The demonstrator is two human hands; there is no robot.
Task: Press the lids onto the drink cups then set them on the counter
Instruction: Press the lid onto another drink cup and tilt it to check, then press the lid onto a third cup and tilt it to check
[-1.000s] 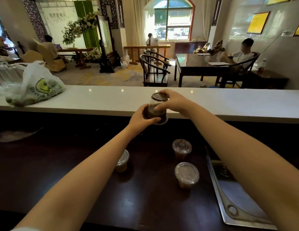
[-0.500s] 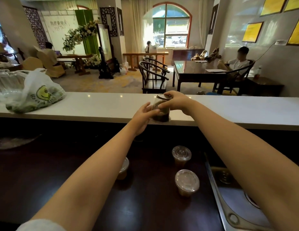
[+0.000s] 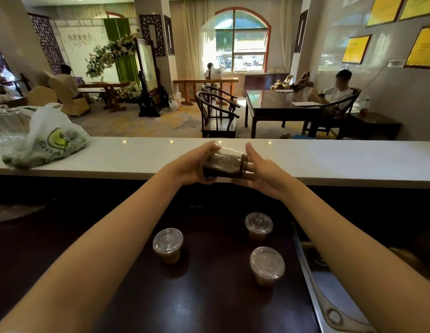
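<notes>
A clear cup of dark drink (image 3: pixel 224 163) lies tipped on its side above the front edge of the white counter (image 3: pixel 142 155), its lidded end toward the right. My left hand (image 3: pixel 193 165) grips its base end from the left. My right hand (image 3: pixel 262 170) has its palm and spread fingers against the lidded end. Three more lidded cups of brownish drink stand on the dark lower worktop: one to the left (image 3: pixel 167 245), one at the back right (image 3: pixel 258 227), one at the front right (image 3: pixel 267 265).
A white plastic bag with a smiley print (image 3: pixel 50 140) lies on the counter's left end, with clear plastic packaging (image 3: pixel 7 123) behind it. A steel sink (image 3: pixel 329 299) is set into the worktop at the right. Beyond the counter are chairs, tables and seated people.
The cup was upright with my right hand over its lid; now it is tipped sideways between both hands. My right hand has shifted from on top to the cup's right end.
</notes>
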